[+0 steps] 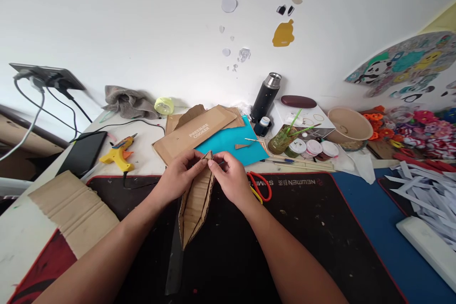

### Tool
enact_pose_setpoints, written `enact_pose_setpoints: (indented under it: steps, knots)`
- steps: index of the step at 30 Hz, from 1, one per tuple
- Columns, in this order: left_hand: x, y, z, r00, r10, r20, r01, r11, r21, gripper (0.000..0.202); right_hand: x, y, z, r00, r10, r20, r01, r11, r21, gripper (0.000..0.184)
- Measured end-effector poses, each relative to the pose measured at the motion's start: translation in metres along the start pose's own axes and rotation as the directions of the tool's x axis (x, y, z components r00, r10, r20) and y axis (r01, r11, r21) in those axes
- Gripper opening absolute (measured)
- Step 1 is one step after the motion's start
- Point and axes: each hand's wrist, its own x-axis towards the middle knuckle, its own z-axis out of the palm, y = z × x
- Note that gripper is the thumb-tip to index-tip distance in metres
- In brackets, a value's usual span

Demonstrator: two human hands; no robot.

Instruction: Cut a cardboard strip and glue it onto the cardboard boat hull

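Observation:
A long boat-shaped cardboard piece (195, 199), pointed at both ends with raised sides, is held above a black desk mat (299, 228). My left hand (181, 175) pinches its far tip from the left, thumb on the edge. From the right, my right hand (230, 173) pinches the same tip, the two thumbs nearly touching. Partly under the piece lies a clear ruler-like strip (174, 266). Scissors with red and yellow handles (264, 187) rest just beyond my right wrist, partly hidden by it.
A yellow glue gun (119, 153) and a cut cardboard sheet (76, 209) lie on the left. Behind my hands are flat cardboard (199, 128) and a blue sheet (228, 140). A black flask (265, 97), paint jars (313, 148) and paper strips (427, 194) stand or lie to the right.

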Motion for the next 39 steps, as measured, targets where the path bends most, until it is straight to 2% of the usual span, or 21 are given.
enact_pose_setpoints:
  steps: [8, 17, 23, 27, 30, 33, 39]
  knots:
    - [0.001, -0.007, -0.002, 0.999, -0.042, 0.018, 0.042, 0.999, 0.000, 0.041, -0.001, 0.002, 0.002, 1.000, -0.003, 0.014, 0.003, 1.000, 0.010, 0.021]
    - [-0.002, -0.001, -0.001, 0.997, -0.032, 0.074, 0.025, 0.994, 0.102, 0.040, 0.001, 0.002, 0.001, 0.998, -0.063, -0.014, 0.062, 0.998, -0.029, 0.022]
    - [-0.003, -0.001, 0.002, 0.996, -0.046, 0.071, 0.039, 0.995, 0.094, 0.042, 0.002, 0.004, 0.001, 0.998, -0.066, -0.015, 0.065, 0.997, -0.032, 0.021]
    - [-0.002, -0.003, 0.002, 0.995, -0.025, 0.094, 0.020, 0.998, 0.054, 0.048, 0.005, 0.006, -0.003, 0.998, -0.040, -0.056, 0.038, 0.999, -0.027, 0.021]
    - [-0.003, -0.005, 0.000, 0.985, -0.067, 0.158, 0.068, 0.998, -0.004, 0.053, 0.009, 0.007, -0.008, 0.994, -0.013, -0.109, 0.012, 1.000, -0.005, 0.023]
    - [-0.003, -0.006, -0.003, 0.965, -0.113, 0.239, 0.130, 0.990, -0.056, 0.049, 0.012, 0.007, -0.012, 0.993, -0.011, -0.119, 0.014, 1.000, 0.022, 0.022]
    - [0.000, -0.007, -0.008, 0.988, -0.033, 0.151, 0.029, 0.999, 0.023, 0.052, 0.011, 0.002, -0.015, 0.999, -0.011, -0.033, 0.013, 0.998, 0.053, 0.025]
